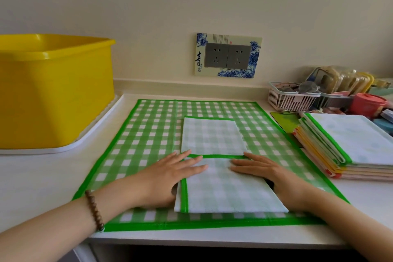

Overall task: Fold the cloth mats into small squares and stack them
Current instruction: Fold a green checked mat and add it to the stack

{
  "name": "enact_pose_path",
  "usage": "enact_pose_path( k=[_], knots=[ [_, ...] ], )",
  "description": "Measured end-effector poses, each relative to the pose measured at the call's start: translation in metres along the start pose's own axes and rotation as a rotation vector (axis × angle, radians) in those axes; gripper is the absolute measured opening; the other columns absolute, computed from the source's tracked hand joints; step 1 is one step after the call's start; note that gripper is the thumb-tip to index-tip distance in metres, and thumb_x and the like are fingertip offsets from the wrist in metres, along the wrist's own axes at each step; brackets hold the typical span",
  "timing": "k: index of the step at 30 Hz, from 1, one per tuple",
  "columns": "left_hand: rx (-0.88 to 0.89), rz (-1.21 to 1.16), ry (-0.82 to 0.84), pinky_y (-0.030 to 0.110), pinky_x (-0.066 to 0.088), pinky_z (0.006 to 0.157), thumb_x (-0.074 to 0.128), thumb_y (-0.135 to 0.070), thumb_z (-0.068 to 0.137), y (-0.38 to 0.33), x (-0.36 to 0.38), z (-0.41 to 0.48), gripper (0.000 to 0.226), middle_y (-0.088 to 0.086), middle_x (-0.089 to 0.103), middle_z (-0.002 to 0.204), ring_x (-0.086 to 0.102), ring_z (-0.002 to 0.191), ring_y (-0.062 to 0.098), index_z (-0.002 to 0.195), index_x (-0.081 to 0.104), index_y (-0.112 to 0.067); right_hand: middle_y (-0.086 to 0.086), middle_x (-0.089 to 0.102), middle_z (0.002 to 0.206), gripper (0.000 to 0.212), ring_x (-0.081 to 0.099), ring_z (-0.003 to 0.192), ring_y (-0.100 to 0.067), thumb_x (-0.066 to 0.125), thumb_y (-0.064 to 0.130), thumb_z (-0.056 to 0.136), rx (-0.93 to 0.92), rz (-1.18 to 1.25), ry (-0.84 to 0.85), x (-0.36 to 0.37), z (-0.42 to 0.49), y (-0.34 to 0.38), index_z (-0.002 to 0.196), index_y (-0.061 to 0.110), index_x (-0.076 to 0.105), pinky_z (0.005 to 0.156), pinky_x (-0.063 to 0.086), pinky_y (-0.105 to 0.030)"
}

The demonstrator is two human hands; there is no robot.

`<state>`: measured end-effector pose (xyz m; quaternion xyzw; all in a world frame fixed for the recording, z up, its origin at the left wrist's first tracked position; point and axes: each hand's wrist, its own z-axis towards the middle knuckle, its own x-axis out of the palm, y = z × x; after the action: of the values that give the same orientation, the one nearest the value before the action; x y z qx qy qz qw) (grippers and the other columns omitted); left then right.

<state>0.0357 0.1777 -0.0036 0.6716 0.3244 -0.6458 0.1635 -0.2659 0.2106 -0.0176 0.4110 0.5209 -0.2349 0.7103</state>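
a pale green-checked mat [212, 136] is lying as a narrow folded strip — near end doubled over, green hem crossing the middle — on a larger green gingham mat [148, 130] spread flat. a stack of folded mats [350, 144] is sitting to the right.

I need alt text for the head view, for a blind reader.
The left hand and right hand press flat on a folded green checked mat, lying on a larger spread green checked mat. A stack of folded mats sits at right, a yellow tub at left.
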Motion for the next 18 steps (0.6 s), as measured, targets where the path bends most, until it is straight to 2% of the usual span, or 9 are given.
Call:
enact_pose_path(
  k=[3, 6, 9, 11, 12, 14, 16, 18],
  knots=[
    [0.003, -0.011, 0.032, 0.014, -0.022, 0.103, 0.036, 0.005, 0.083, 0.001, -0.002, 0.001, 0.092, -0.028, -0.02, 0.149, -0.031, 0.13, -0.006, 0.145, -0.005, -0.048, 0.041, 0.02, 0.145, 0.057, 0.001, 0.141, 0.01, 0.061, 0.041, 0.088, 0.03, 0.008, 0.021, 0.0, -0.001, -0.001, 0.136, 0.054, 0.033, 0.114, 0.007, -0.02],
    [-0.013, -0.039, 0.012, 0.011, -0.017, 0.104, 0.046, -0.014, 0.093, 0.007, 0.001, 0.003, 0.079, -0.029, -0.017, 0.148, -0.023, 0.131, -0.011, 0.147, -0.003, -0.045, 0.039, 0.023, 0.144, 0.055, 0.009, 0.139, 0.011, 0.06, 0.037, 0.089, 0.051, -0.012, 0.003, -0.002, 0.001, 0.0, 0.134, 0.057, 0.035, 0.114, 0.011, -0.02],
    [-0.063, -0.091, -0.08, 0.009, -0.001, 0.108, 0.053, -0.034, 0.095, 0.013, -0.001, 0.008, 0.069, -0.026, 0.007, 0.154, 0.002, 0.136, -0.012, 0.149, 0.011, -0.042, 0.034, 0.031, 0.141, 0.056, 0.027, 0.133, 0.011, 0.058, 0.021, 0.091, 0.117, 0.002, -0.035, -0.006, 0.006, -0.002, 0.128, 0.058, 0.039, 0.114, 0.021, -0.019],
    [-0.11, -0.159, -0.12, 0.016, 0.016, 0.11, 0.052, -0.029, 0.095, 0.016, -0.008, 0.011, 0.06, -0.019, 0.029, 0.149, 0.024, 0.137, -0.001, 0.147, 0.024, -0.039, 0.03, 0.046, 0.133, 0.05, 0.043, 0.125, 0.01, 0.063, 0.023, 0.086, 0.159, 0.03, -0.099, -0.008, 0.01, -0.004, 0.122, 0.055, 0.048, 0.109, 0.033, -0.021],
    [-0.129, -0.201, -0.137, 0.017, 0.025, 0.106, 0.053, -0.024, 0.095, 0.017, -0.01, 0.013, 0.056, -0.016, 0.037, 0.143, 0.033, 0.133, 0.003, 0.144, 0.031, -0.039, 0.03, 0.055, 0.123, 0.042, 0.051, 0.115, 0.011, 0.064, 0.026, 0.084, 0.201, 0.091, -0.144, -0.008, 0.012, -0.005, 0.115, 0.053, 0.053, 0.103, 0.041, -0.021],
    [-0.145, -0.347, -0.209, 0.011, 0.037, 0.093, 0.056, -0.023, 0.094, 0.02, -0.012, 0.016, 0.041, -0.021, 0.051, 0.125, 0.047, 0.117, 0.0, 0.128, 0.047, -0.044, 0.03, 0.064, 0.091, 0.023, 0.061, 0.083, 0.01, 0.064, 0.023, 0.088, 0.293, 0.221, -0.232, -0.01, 0.02, -0.002, 0.093, 0.046, 0.061, 0.078, 0.05, -0.014],
    [-0.181, -0.477, -0.319, 0.009, 0.044, 0.079, 0.058, -0.033, 0.092, 0.021, -0.011, 0.021, 0.02, -0.029, 0.057, 0.1, 0.057, 0.095, -0.005, 0.102, 0.053, -0.049, 0.021, 0.062, 0.065, 0.017, 0.055, 0.057, 0.006, 0.061, 0.024, 0.089, 0.358, 0.31, -0.312, -0.008, 0.032, -0.005, 0.075, 0.033, 0.062, 0.054, 0.043, -0.008],
    [-0.231, -0.499, -0.424, 0.012, 0.047, 0.07, 0.06, -0.037, 0.09, 0.023, -0.009, 0.029, 0.01, -0.027, 0.06, 0.088, 0.06, 0.08, -0.003, 0.09, 0.054, -0.046, 0.015, 0.064, 0.06, 0.016, 0.054, 0.048, 0.004, 0.06, 0.029, 0.088, 0.421, 0.417, -0.375, -0.009, 0.04, -0.003, 0.072, 0.027, 0.063, 0.047, 0.04, -0.007]
  ],
)
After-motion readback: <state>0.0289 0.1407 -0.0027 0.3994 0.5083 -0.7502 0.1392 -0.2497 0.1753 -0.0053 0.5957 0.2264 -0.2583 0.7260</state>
